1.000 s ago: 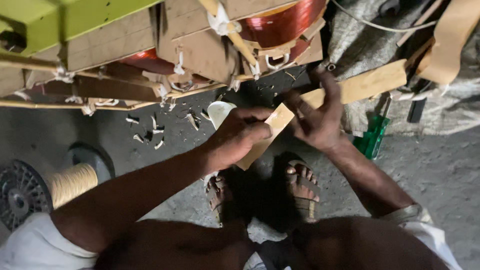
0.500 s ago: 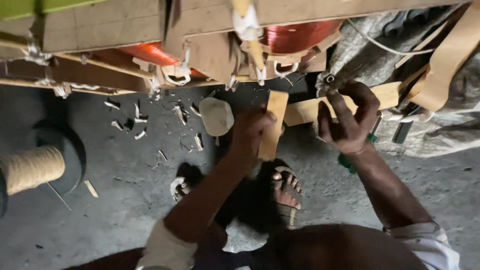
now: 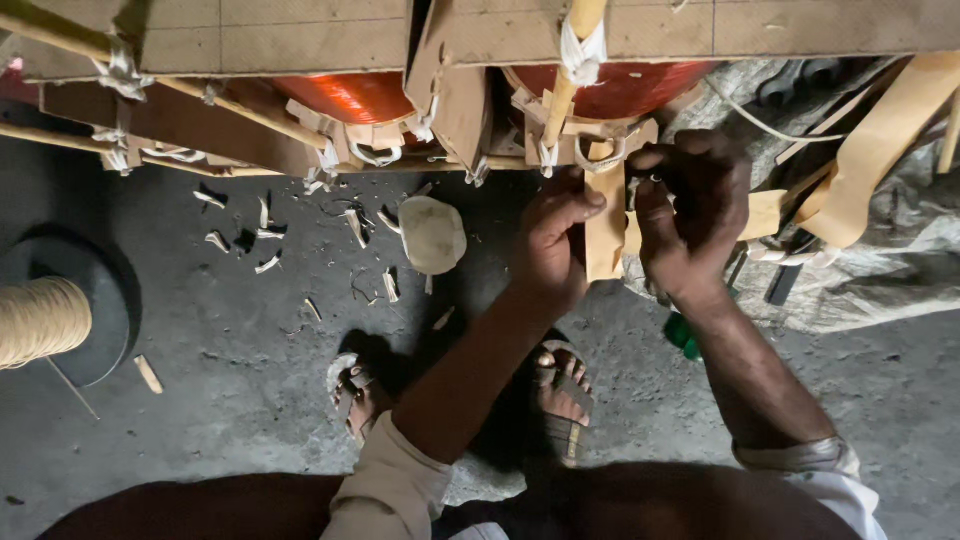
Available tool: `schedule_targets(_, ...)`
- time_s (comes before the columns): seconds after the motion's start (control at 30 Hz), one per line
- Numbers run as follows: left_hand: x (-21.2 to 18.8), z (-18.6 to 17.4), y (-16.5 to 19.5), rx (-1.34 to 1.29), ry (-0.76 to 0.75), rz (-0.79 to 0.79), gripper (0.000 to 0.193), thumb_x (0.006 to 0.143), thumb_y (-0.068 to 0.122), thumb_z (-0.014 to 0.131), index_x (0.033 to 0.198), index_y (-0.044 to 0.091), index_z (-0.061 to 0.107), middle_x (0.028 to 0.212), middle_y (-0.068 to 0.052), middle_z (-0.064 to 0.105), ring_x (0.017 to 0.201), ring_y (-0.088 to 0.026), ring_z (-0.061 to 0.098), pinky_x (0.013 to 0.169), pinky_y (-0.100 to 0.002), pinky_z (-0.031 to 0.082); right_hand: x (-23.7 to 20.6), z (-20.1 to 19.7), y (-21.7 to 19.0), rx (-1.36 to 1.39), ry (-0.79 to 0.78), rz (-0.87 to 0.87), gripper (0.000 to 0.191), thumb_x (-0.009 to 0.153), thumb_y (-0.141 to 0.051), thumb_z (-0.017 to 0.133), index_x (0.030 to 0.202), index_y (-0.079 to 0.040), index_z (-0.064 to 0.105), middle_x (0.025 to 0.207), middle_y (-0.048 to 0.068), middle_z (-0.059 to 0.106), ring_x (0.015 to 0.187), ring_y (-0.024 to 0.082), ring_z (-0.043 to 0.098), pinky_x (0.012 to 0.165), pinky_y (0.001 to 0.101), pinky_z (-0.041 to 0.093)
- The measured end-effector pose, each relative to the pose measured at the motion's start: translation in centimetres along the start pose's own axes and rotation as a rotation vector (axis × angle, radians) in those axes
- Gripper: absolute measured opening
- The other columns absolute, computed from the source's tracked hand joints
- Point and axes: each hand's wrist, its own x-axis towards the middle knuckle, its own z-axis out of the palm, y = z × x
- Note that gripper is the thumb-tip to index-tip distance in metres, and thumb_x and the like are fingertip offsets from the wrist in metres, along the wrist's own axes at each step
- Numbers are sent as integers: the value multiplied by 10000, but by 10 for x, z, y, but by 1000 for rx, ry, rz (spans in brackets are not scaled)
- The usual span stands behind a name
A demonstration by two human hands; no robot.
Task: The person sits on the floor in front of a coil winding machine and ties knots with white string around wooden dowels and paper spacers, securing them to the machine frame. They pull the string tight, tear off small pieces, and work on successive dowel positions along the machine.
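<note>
My left hand (image 3: 552,240) grips a tan strip of pressboard (image 3: 605,235) that stands upright just under a copper-coloured wire coil (image 3: 615,88). My right hand (image 3: 690,215) is closed on the same strip from the right, fingers curled near a white tie loop (image 3: 600,155). A second coil (image 3: 345,95) sits to the left, behind cardboard panels (image 3: 260,35) and bamboo-like sticks (image 3: 565,85) tied with white tape.
A spool of pale string (image 3: 40,320) rests on a dark round base at the left. Scraps of tape and board (image 3: 265,235) litter the grey concrete floor. A green tool handle (image 3: 682,335) lies under my right wrist. My sandalled feet (image 3: 565,395) are below.
Both hands have risen with the strip, from open floor up against the coil's underside. The strip has turned from slanted to upright. The view has shifted right and closer.
</note>
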Motion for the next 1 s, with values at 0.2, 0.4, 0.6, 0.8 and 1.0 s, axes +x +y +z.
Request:
schedule_targets(0.2,4,23,3,-1121,174,-913,200,917,67,730,1111,53,689,1003,-29,689,918,-138,658,818,-303,525,11,-10,-6,-140,-65,-4,266,1155,3,574,1411,34,506,1187,99,660,1071,132,646,965,247,533)
schedule_targets(0.4,3,36,-18,-883,146,-793,207,970,119,788,1122,-10,731,1006,-17,710,912,-86,631,840,-264,511,21,-18,-6,-216,-128,37,277,1141,6,585,1405,79,543,1172,110,679,1037,116,640,962,240,527)
schedule_targets(0.6,-3,53,-28,-940,326,-655,179,957,-16,786,1127,-9,732,1054,-19,719,964,-94,639,870,-263,511,33,-12,-19,-400,-169,-61,280,1087,61,605,1364,76,570,1250,165,675,1116,200,693,1003,297,565)
schedule_targets(0.8,-1,45,-37,-1105,300,-617,218,971,-16,796,1144,14,666,1124,-41,705,1048,-137,677,935,-306,544,56,1,-49,-725,-333,-347,298,900,124,685,1189,52,677,1105,191,718,988,333,718,970,412,549)
schedule_targets(1.0,2,23,-26,-1038,105,-720,319,976,31,718,1287,-6,658,1189,-75,708,1112,-161,668,1026,-332,515,68,8,-54,-669,-419,-233,340,970,64,732,1299,-12,696,1127,176,713,1001,269,738,868,338,608)
